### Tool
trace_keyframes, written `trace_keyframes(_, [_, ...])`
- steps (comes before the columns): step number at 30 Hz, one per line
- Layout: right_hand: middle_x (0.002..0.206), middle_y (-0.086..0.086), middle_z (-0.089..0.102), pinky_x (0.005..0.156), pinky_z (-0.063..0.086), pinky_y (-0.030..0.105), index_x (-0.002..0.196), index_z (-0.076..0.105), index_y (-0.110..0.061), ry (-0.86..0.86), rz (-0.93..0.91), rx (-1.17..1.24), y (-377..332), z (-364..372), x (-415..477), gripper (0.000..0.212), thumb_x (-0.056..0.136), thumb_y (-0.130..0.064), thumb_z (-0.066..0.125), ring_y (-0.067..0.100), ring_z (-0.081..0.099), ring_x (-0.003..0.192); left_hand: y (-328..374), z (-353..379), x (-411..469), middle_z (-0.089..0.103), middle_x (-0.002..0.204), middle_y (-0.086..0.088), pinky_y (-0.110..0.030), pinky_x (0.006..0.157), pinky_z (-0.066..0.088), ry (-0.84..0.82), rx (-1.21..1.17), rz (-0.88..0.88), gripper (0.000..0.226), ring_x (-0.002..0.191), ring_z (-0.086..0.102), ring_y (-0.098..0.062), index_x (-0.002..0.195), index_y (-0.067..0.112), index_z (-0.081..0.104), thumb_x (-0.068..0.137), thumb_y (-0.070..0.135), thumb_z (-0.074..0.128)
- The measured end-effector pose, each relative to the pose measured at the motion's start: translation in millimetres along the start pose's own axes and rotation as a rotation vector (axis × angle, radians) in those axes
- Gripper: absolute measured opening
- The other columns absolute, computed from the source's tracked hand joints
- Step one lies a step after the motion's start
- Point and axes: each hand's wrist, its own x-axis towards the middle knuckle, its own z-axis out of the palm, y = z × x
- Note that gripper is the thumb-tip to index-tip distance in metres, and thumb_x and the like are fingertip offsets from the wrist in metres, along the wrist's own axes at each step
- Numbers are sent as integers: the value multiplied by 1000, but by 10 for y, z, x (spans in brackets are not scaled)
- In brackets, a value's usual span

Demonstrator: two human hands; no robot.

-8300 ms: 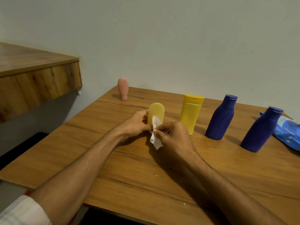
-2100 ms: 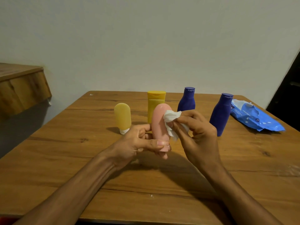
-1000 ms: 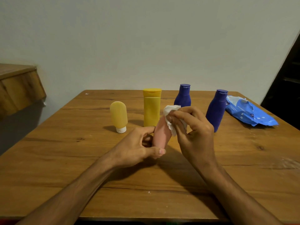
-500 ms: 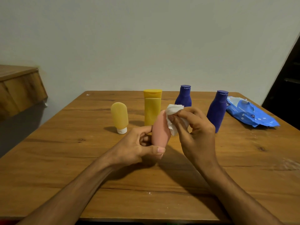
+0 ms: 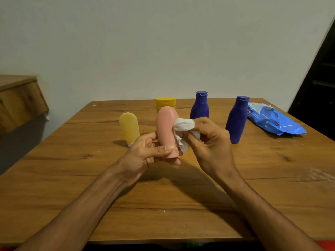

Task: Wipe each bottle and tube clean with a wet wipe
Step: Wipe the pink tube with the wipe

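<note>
Wiping of the pink tube [image 5: 166,127] was the step in hand, by my reading; the tube was cap-down and roughly upright, raised clear of the table [image 5: 72,178], between the two hands.

Left hand [image 5: 145,154]: fingers and thumb curled round the tube's lower end near the cap, grasping it.

Right hand [image 5: 210,142]: fingers bent, pinching a bunched white wet wipe [image 5: 183,125] and pressing it against the tube's right flank, just above the left hand's fingertips.

Beyond the left hand stood a pale yellow tube [image 5: 129,127], cap-down on the table; beyond both hands a yellow bottle [image 5: 165,102], mostly hidden behind the pink tube; directly behind the right hand a first blue bottle [image 5: 199,105]; to that hand's right a second blue bottle [image 5: 236,120], upright; further right lay a blue wipes pack [image 5: 272,122].

Judgement: next move called for turning the tube in the left grip so the wipe reaches the remaining faces and the cap end, which the left fingers covered; then setting it down and taking another; which of the others were already clean, could not tell.
</note>
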Motion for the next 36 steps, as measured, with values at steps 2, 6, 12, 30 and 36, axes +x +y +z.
trace_keyframes(2, [101, 3, 66, 75, 56, 37, 105, 70, -12, 58, 12, 10, -7, -20, 15, 22, 85, -19, 63, 14, 63, 95, -10, -6, -15, 72, 98, -18, -41, 86, 56, -61, 73, -3, 56, 82, 70, -30, 122, 4, 57, 72, 21, 75])
trace_keyframes(6, [99, 2, 66, 73, 56, 37, 102, 70, -13, 19, 32, 12, -59, -29, 20, 24, 83, -25, 62, 13, 62, 92, -25, 26, -9, 72, 96, -17, -39, 84, 57, -7, 27, 31, 49, 79, 70, -29, 122, 4, 57, 77, 15, 71])
trace_keyframes(12, [98, 1, 66, 73, 56, 34, 101, 71, -10, 3, 20, -18, -36, -79, 43, 22, 84, -21, 63, 12, 63, 91, -40, -66, -15, 70, 103, -22, -44, 86, 54, -102, 112, -35, 53, 87, 67, -36, 126, 1, 55, 79, 17, 73])
trace_keyframes(30, [98, 6, 63, 75, 49, 15, 101, 70, -4, 25, -149, -225, 26, -25, -29, 20, 82, -9, 69, 12, 59, 89, -18, -9, -6, 68, 93, -9, -47, 81, 56, -96, 405, 60, 48, 86, 66, -27, 109, 5, 61, 72, 31, 80])
trace_keyframes(36, [99, 6, 60, 78, 48, 13, 96, 69, -5, -20, -190, -256, -5, -2, -46, 21, 83, -19, 59, 6, 55, 91, -60, 7, -3, 71, 84, -6, -32, 72, 58, -98, 581, 132, 26, 80, 68, -33, 99, 11, 63, 79, 18, 78])
